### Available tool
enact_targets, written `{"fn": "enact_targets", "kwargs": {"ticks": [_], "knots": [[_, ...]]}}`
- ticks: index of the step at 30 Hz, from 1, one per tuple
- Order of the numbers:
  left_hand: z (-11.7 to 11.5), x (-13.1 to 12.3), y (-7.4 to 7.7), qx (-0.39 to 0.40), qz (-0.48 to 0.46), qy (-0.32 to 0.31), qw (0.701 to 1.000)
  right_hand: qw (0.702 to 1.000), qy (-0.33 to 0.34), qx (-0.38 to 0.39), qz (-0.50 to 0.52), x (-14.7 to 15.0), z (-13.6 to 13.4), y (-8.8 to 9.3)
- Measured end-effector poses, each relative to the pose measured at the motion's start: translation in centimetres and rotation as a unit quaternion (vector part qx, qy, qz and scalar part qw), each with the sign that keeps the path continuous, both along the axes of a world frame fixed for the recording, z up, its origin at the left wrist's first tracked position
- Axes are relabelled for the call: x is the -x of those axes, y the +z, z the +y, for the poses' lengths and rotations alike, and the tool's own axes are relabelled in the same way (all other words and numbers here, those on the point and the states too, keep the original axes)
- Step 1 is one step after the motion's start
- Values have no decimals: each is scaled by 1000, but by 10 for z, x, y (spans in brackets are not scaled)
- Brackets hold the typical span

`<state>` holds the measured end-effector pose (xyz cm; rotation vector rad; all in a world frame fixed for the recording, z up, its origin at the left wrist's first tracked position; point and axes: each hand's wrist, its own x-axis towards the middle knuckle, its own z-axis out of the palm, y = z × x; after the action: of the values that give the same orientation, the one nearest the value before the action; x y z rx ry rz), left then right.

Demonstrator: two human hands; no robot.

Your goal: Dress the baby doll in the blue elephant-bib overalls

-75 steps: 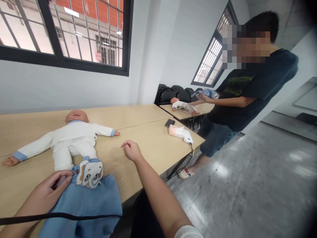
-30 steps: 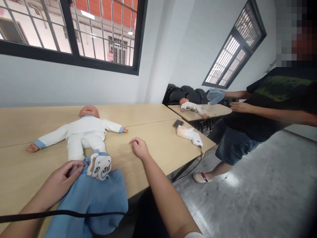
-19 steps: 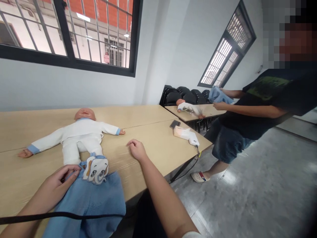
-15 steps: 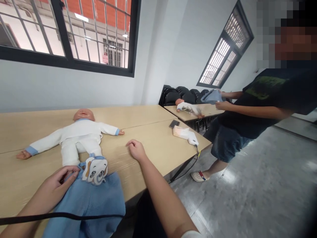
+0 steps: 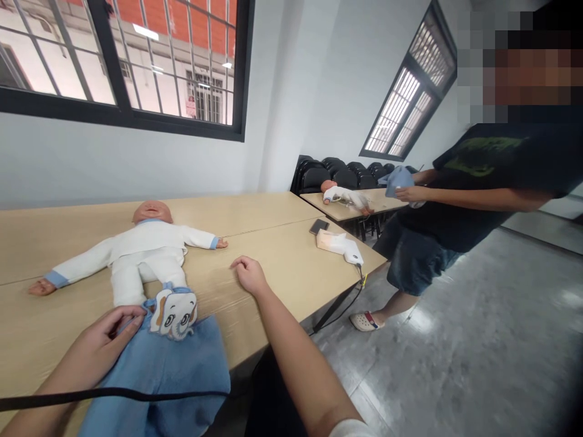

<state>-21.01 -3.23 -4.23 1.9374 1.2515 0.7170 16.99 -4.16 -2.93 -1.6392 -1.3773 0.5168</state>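
Note:
A baby doll (image 5: 148, 246) in a white top and trousers with blue cuffs lies on its back on the table (image 5: 277, 255), arms spread. Over its lower legs and the table's front edge lie denim-blue overalls (image 5: 182, 370) with an elephant-face bib (image 5: 175, 312). My left hand (image 5: 109, 337) pinches the upper left edge of the overalls beside the bib. My right hand (image 5: 250, 276) rests on the table to the right of the doll, fingers curled in and nothing visible in them. The doll's feet are hidden under the cloth.
A black cable (image 5: 136, 396) crosses in front of the overalls. At the right end lie a phone (image 5: 319, 227), a tissue pack (image 5: 330, 241) and a white device with a cord (image 5: 353, 252). Another person (image 5: 483, 176) stands at right holding blue cloth (image 5: 398, 181) near a second doll (image 5: 344, 196).
My hands and the overalls stay where they were. The other person has shifted slightly left and turned the blue cloth in their hands. The view has moved a little.

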Motion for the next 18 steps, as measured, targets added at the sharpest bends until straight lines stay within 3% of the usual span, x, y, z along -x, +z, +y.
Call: {"fn": "enact_targets", "kwargs": {"ticks": [18], "knots": [[0,3,-2,13,0,0,1000,1000,0,-9,5,0,0,1]]}}
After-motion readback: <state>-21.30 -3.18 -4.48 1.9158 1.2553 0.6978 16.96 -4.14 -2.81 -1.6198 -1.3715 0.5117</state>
